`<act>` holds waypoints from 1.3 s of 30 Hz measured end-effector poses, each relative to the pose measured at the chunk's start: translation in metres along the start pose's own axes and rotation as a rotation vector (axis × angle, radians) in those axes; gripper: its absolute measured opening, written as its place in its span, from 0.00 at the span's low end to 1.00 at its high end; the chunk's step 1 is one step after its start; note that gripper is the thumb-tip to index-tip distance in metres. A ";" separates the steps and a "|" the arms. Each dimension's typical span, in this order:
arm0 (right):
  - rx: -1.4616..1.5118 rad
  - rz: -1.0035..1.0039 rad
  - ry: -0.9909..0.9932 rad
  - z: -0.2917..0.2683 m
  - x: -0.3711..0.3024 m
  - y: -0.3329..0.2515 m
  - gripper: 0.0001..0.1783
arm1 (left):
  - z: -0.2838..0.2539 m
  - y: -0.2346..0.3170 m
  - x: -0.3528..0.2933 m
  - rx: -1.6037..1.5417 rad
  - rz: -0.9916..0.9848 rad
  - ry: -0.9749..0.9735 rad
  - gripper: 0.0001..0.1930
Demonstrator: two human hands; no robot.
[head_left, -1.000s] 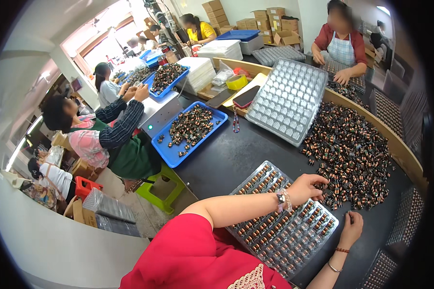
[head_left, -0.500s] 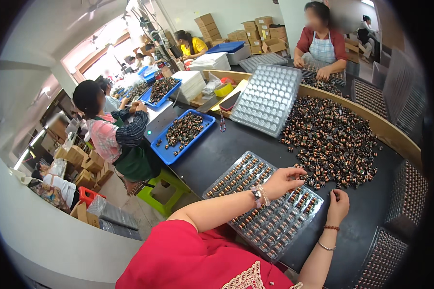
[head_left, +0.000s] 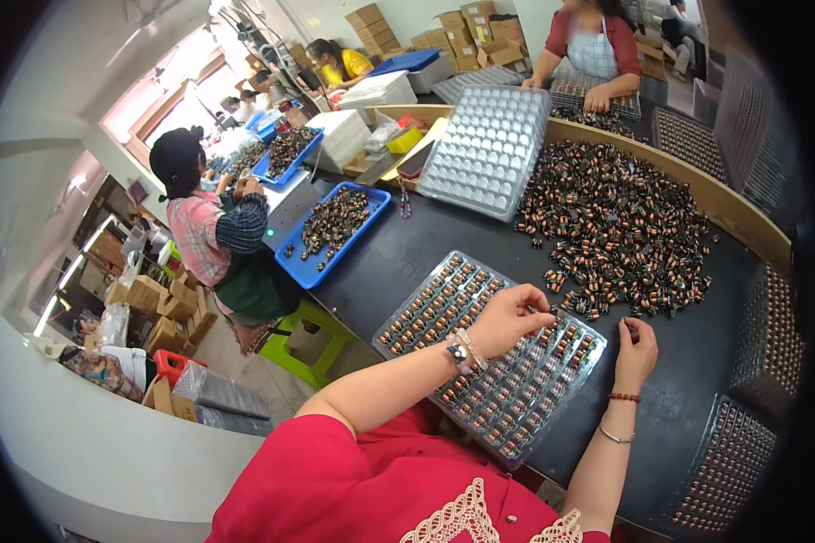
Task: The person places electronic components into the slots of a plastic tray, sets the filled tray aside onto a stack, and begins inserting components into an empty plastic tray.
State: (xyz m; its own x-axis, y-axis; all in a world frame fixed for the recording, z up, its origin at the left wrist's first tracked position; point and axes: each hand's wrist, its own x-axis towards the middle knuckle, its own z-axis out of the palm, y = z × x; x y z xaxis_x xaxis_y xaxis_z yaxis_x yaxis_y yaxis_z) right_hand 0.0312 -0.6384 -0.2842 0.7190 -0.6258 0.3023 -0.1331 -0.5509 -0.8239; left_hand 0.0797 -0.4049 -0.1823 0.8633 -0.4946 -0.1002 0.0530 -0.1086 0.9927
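A clear plastic tray lies at an angle on the black table, its rows of pockets holding many small copper-wound coils. Over the tray's far right part is my left hand, its thumb and fingertips pinched together; whatever is between them is too small to make out. My right hand rests just off the tray's right edge, fingers curled and tips together, with something small and dark at the tips that I cannot identify. Beyond both hands spreads a large heap of loose coils, its near edge close to my fingertips.
An upright-leaning tray stack stands behind the heap, along a wooden rim. Filled trays and a tall stack stand right. A blue bin of coils is left. Co-workers sit left and across.
My left hand has drawn slightly left over the tray, and its spread fingers have closed into a pinch. My right hand stays beside the tray. The whole view has tilted a little downward.
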 end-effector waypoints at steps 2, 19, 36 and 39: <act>0.007 -0.015 0.008 0.001 0.000 0.001 0.06 | -0.003 -0.007 0.002 0.004 0.019 -0.008 0.07; -0.127 -0.067 -0.060 0.000 -0.002 0.003 0.08 | -0.060 -0.010 0.000 0.158 0.122 -0.021 0.16; -0.276 -0.174 -0.074 0.005 0.001 0.005 0.06 | -0.119 -0.024 0.023 0.022 0.041 -0.083 0.16; -0.299 -0.147 -0.100 0.004 0.001 -0.001 0.06 | -0.122 -0.022 0.017 0.062 0.060 -0.083 0.16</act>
State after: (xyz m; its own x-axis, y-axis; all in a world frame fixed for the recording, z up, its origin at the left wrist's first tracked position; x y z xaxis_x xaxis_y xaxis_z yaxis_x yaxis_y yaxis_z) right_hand 0.0353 -0.6365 -0.2851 0.8066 -0.4784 0.3471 -0.2059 -0.7779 -0.5937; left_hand 0.1548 -0.3057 -0.1973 0.8195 -0.5711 -0.0486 -0.0310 -0.1288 0.9912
